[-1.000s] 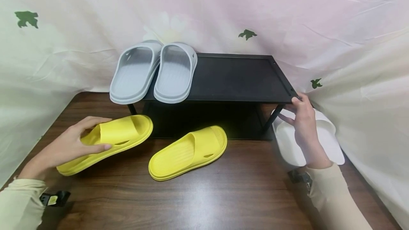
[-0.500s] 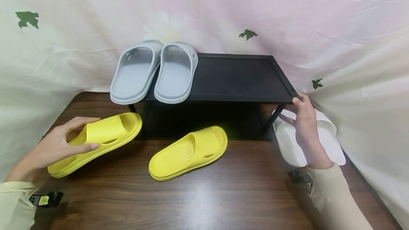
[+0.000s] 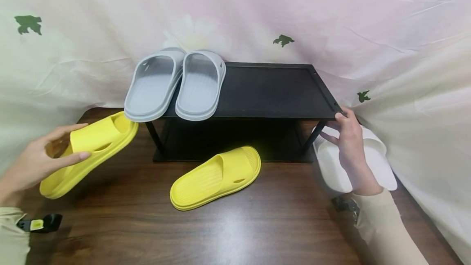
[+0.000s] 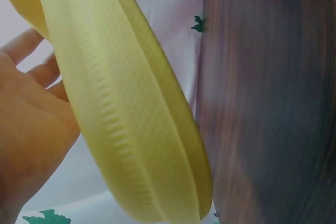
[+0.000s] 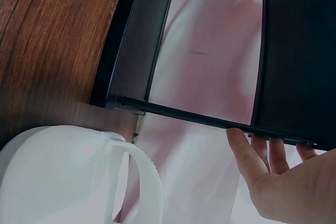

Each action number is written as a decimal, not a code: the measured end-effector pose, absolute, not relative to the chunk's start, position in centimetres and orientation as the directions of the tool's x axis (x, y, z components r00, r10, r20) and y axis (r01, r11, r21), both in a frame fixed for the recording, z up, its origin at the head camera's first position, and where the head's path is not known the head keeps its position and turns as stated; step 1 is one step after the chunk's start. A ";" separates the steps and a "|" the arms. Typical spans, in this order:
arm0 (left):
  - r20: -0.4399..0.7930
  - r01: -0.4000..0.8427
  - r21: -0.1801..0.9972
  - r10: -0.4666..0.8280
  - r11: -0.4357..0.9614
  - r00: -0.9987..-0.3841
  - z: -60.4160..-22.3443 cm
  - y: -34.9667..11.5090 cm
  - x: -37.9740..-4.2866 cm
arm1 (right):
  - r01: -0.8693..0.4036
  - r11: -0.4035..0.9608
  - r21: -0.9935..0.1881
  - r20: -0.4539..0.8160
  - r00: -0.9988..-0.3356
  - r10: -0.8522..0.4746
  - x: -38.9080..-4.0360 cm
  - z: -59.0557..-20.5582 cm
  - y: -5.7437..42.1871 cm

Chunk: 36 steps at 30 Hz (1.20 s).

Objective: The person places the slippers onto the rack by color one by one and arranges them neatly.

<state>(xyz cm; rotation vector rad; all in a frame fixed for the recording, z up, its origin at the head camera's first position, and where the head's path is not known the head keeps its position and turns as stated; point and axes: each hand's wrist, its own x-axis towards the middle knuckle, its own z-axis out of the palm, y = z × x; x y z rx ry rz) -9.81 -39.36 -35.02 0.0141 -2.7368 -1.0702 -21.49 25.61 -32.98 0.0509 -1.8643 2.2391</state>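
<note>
My left hand grips a yellow slipper at its strap, thumb on the near side and fingers on the far side. The slipper is raised with its toe pointing up and right, close to the left end of a black shoe rack. Its ribbed sole fills much of the left wrist view. With thumb on top and fingers under the edge, my right hand holds the rack's front right corner. The other yellow slipper lies on the wooden surface before the rack, toe to the right.
Two grey slippers sit side by side on the rack's upper shelf, at its left. White footwear stands right of the rack, partly behind my right forearm. Patterned cloth hangs around the back and sides.
My left hand has carried the yellow slipper leftward and upward, away from the rack's front, tilting its toe up more. The right hand keeps its hold on the rack corner.
</note>
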 end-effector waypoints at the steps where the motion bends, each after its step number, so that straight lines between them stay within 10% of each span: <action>1: 0.179 0.056 0.681 -0.093 0.730 -0.979 -35.0 -39.4 -9.9 | -0.196 -0.167 -0.966 0.171 -0.973 0.154 -21.5 -33.0 25.6; 36: 0.328 0.008 0.766 -0.380 0.643 -0.865 -29.6 -35.7 -12.1 | -0.201 -0.152 -0.968 0.177 -0.971 0.157 -21.4 -33.0 25.6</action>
